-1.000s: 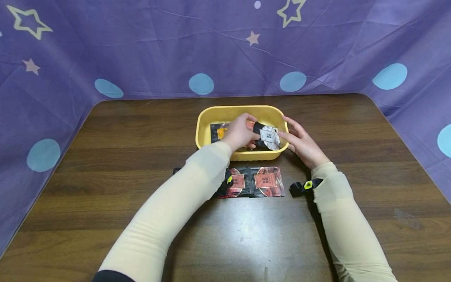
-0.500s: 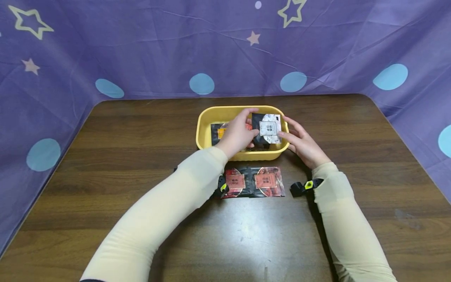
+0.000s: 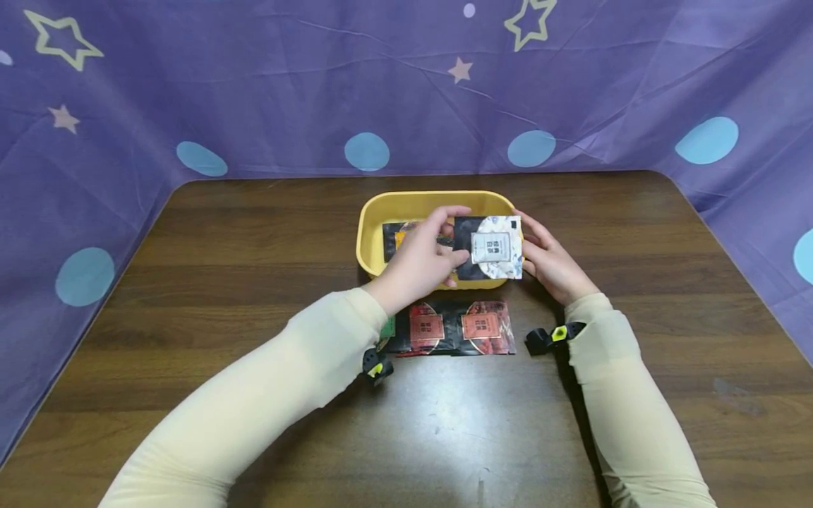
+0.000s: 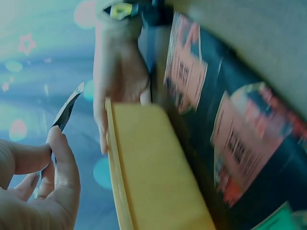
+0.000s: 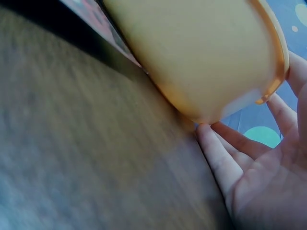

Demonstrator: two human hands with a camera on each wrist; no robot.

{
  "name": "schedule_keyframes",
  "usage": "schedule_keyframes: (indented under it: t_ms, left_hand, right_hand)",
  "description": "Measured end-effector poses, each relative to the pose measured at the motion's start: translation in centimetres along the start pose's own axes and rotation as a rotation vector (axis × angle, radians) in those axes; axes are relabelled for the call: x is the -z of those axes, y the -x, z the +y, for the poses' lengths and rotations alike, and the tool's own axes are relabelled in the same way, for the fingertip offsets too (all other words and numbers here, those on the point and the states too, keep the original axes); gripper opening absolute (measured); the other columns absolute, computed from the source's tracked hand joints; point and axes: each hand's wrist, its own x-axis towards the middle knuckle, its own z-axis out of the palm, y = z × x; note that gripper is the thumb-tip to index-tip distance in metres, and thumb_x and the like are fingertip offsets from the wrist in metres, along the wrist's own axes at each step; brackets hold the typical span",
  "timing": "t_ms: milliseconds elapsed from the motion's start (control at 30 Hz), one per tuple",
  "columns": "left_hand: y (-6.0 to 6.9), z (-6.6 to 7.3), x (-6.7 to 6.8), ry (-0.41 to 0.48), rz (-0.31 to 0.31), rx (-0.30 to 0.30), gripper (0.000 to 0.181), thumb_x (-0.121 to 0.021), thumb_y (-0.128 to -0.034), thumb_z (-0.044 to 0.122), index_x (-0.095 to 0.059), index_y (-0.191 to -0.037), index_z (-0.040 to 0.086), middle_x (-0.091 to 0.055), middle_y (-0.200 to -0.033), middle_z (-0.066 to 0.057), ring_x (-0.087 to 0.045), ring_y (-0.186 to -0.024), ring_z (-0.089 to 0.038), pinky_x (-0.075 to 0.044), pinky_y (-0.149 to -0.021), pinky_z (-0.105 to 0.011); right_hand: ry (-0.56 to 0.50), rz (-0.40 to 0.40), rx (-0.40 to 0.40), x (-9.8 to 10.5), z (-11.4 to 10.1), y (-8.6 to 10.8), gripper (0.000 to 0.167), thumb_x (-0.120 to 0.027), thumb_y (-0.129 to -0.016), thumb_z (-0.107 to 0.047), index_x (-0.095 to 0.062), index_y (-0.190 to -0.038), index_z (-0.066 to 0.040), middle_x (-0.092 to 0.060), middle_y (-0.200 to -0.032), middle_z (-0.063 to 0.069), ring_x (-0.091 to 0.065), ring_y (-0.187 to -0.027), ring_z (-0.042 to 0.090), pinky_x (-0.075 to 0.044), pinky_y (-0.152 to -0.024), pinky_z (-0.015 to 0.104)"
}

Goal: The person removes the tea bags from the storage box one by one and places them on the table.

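Note:
My left hand [image 3: 422,259] pinches a black and white packet [image 3: 492,247] by its left edge, above the front right part of the yellow basket [image 3: 371,255]. Seen edge-on in the left wrist view, the packet [image 4: 67,109] is between thumb and fingers, clear of the basket [image 4: 153,167]. My right hand [image 3: 559,271] touches the basket's right end; in the right wrist view its fingertips rest against the basket wall [image 5: 192,57] and rim, fingers spread. A black packet with an orange label [image 3: 390,243] lies inside the basket, partly covered by my left hand.
On the brown table [image 3: 254,233], in front of the basket, two packets with red labels [image 3: 481,326] lie side by side. A green-labelled packet [image 3: 388,328] at their left is mostly hidden by my left sleeve. A purple curtain [image 3: 267,92] stands behind the table.
My left hand has lifted the black and white packet out of the basket and moved it toward me. The packet has turned from tilted to level. My right hand has stayed at the basket's end.

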Motion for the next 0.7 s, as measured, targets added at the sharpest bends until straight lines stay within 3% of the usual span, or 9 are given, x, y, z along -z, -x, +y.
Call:
schedule_keyframes:
  t_ms: [100, 200, 400, 567, 700]
  left_hand:
    - [1.2, 0.1, -0.5, -0.023, -0.066, -0.017, 0.056, -0.064, -0.0937, 0.0, -0.045, -0.143, 0.018, -0.048, -0.119, -0.013, -0.058, -0.059, -0.015, -0.058, -0.055, -0.034]
    - [2.1, 0.0, -0.8, -0.042, -0.115, -0.015, 0.054, -0.065, -0.0931, 0.001, -0.047, -0.141, 0.016, -0.049, -0.117, -0.014, -0.061, -0.057, -0.015, -0.058, -0.054, -0.038]
    - [3.6, -1.0, -1.1, -0.068, -0.188, 0.055, 0.048, -0.067, -0.0934, 0.006, -0.049, -0.137, 0.018, -0.054, -0.122, -0.014, -0.064, -0.051, -0.017, -0.057, -0.055, -0.048]
    - [4.7, -2.0, -1.7, -0.062, -0.241, 0.097, 0.044, -0.07, -0.0902, 0.003, -0.052, -0.129, 0.014, -0.05, -0.116, -0.015, -0.063, -0.053, -0.017, -0.058, -0.053, -0.043]
    - [5.5, -2.6, -2.4, -0.055, -0.29, 0.146, 0.039, -0.072, -0.0875, 0.001, -0.054, -0.121, 0.012, -0.049, -0.109, -0.013, -0.066, -0.058, -0.025, -0.058, -0.052, -0.04]
  right_hand:
    - [-0.011, 0.002, -0.004, 0.1, -0.1, 0.0, 0.062, -0.047, -0.104, -0.016, -0.021, -0.159, -0.028, -0.042, -0.128, 0.003, -0.055, -0.101, 0.005, -0.05, -0.081, 0.016]
    - [0.009, 0.011, -0.025, 0.0, -0.3, 0.0, 0.062, -0.052, -0.103, -0.022, -0.024, -0.157, -0.032, -0.042, -0.135, 0.009, -0.059, -0.097, 0.007, -0.052, -0.078, 0.019]
    - [0.033, 0.01, -0.047, 0.0, -0.3, -0.2, 0.066, -0.057, -0.101, -0.029, -0.023, -0.157, -0.034, -0.028, -0.155, 0.019, -0.053, -0.116, 0.016, -0.053, -0.086, 0.018]
    - [-0.013, 0.005, -0.047, 0.0, -0.3, -0.4, 0.067, -0.058, -0.1, -0.026, -0.023, -0.157, -0.032, -0.024, -0.156, 0.02, -0.046, -0.128, 0.019, -0.051, -0.091, 0.016]
    - [-0.016, 0.003, -0.067, 0.0, -0.4, -0.4, 0.068, -0.06, -0.099, -0.028, -0.024, -0.156, -0.035, -0.021, -0.158, 0.019, -0.044, -0.131, 0.02, -0.051, -0.09, 0.016]
